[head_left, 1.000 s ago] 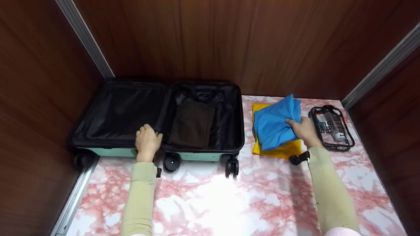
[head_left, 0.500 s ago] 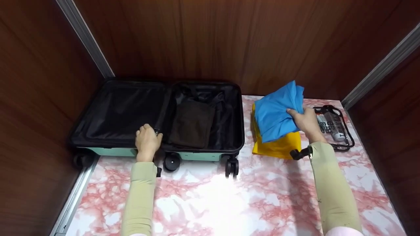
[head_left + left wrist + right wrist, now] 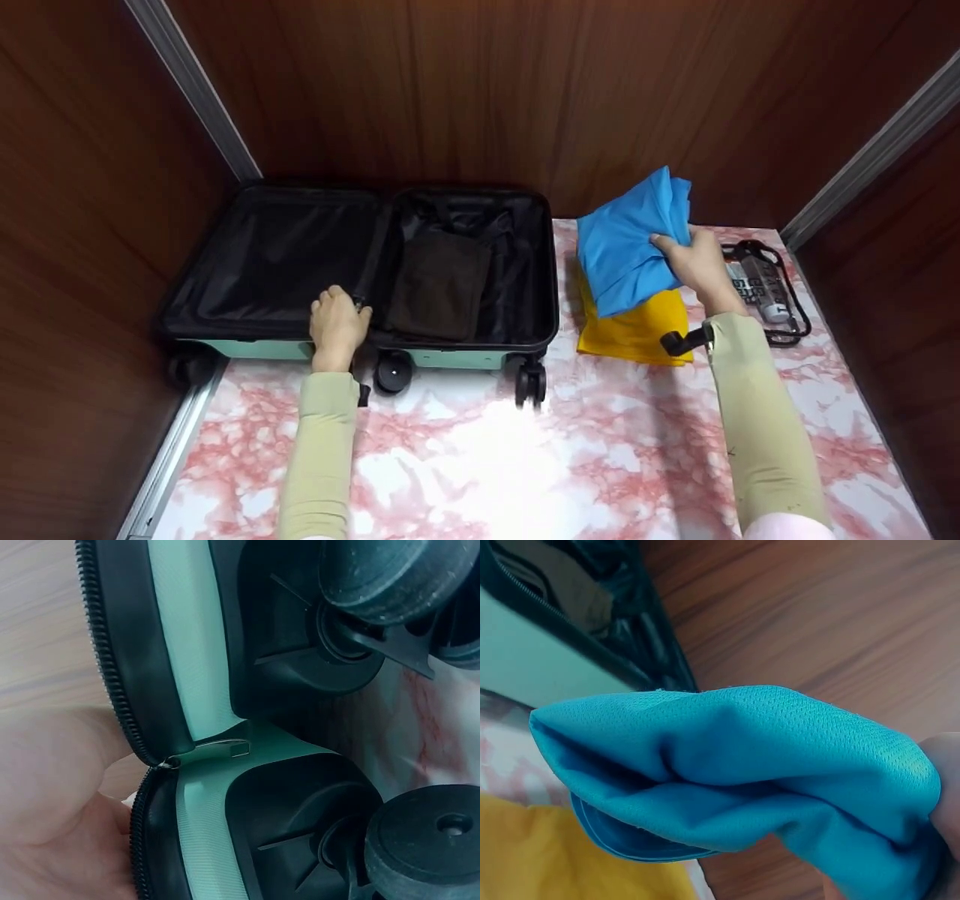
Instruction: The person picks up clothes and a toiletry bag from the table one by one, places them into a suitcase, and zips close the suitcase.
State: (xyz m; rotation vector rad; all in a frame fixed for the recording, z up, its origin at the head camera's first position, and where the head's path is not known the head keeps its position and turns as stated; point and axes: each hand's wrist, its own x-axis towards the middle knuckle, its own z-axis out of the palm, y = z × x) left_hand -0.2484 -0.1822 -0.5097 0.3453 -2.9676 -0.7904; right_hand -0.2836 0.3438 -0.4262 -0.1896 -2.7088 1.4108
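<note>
My right hand (image 3: 701,259) grips a folded blue garment (image 3: 634,244) by its right side, thumb on top. It hangs over a folded yellow cloth (image 3: 637,330) and partly hides it. In the right wrist view the blue garment (image 3: 742,765) shows a fine perforated knit and bulging folds. At the left, an open mint-green suitcase (image 3: 457,358) lies flat with a black interior. My left hand (image 3: 337,322) holds its front rim near the hinge between the halves. In the left wrist view the fingers (image 3: 60,772) lie against the zippered edge (image 3: 112,679).
Dark brown cloth (image 3: 439,285) lies in the suitcase's right half; a black panel (image 3: 289,255) covers the left half. A clear black-edged travel pouch (image 3: 772,292) with toiletries stands near the right wall. Suitcase wheels (image 3: 531,382) jut forward. Wood-grain walls (image 3: 480,97) enclose the marbled surface.
My right hand has raised the blue garment up and away from the yellow cloth, uncovering more of the yellow. The left hand stays at the suitcase rim.
</note>
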